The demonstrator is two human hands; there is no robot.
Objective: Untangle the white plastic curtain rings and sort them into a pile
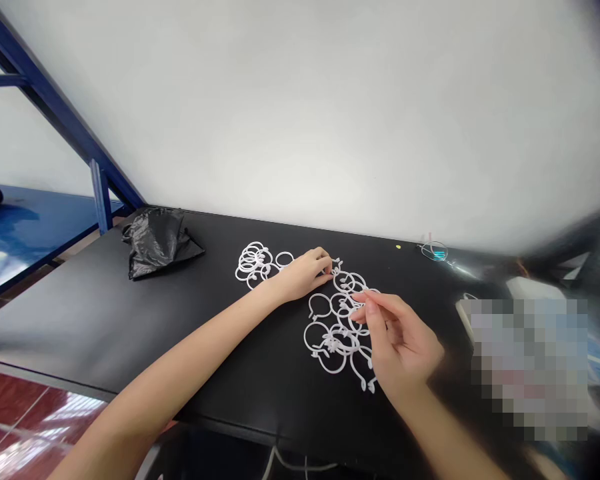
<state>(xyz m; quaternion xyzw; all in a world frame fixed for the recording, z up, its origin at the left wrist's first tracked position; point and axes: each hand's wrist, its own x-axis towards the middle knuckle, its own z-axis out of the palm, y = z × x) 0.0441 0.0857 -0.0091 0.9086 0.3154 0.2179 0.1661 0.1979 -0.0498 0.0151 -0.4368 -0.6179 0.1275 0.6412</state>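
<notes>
Many white plastic rings, each a loop with small clip-like ends, lie on a black table. The larger heap of rings (333, 340) spreads between and below my hands. A smaller pile of rings (253, 260) sits left of my left hand. My left hand (307, 273) reaches to the upper edge of the larger heap, its fingers curled at a ring's clip end (336, 265). Over the heap's right side, my right hand (403, 337) pinches thumb and index finger together at a white ring, partly hidden by the fingers.
A crumpled black plastic bag (157, 243) lies at the table's back left. Near the wall (290, 120) are a small yellow bit (399, 247) and a clear looped item (434, 251). A pixelated object (530, 367) stands at the right. A blue metal frame (65, 107) rises at left.
</notes>
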